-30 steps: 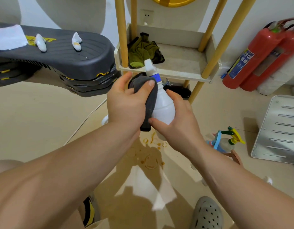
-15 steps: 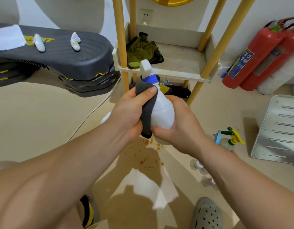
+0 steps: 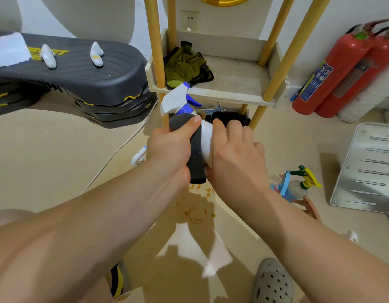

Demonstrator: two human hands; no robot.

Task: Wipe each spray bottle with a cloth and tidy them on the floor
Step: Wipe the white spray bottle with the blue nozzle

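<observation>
Two hands meet mid-frame in the head view. Your left hand [image 3: 167, 149] grips the grey cloth [image 3: 195, 162], thumb over it, pressing it against the white spray bottle [image 3: 205, 136]. Your right hand [image 3: 235, 149] curls round the bottle's body. The nozzle tilts toward 11 o'clock. A yellow-triggered bottle [image 3: 298, 189] sits on the floor [image 3: 58, 160] at 4 o'clock.

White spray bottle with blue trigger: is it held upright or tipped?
Tipped: the white spray bottle leans its head left, body gripped by the right hand, the left hand holding a dark grey cloth round it.
</observation>
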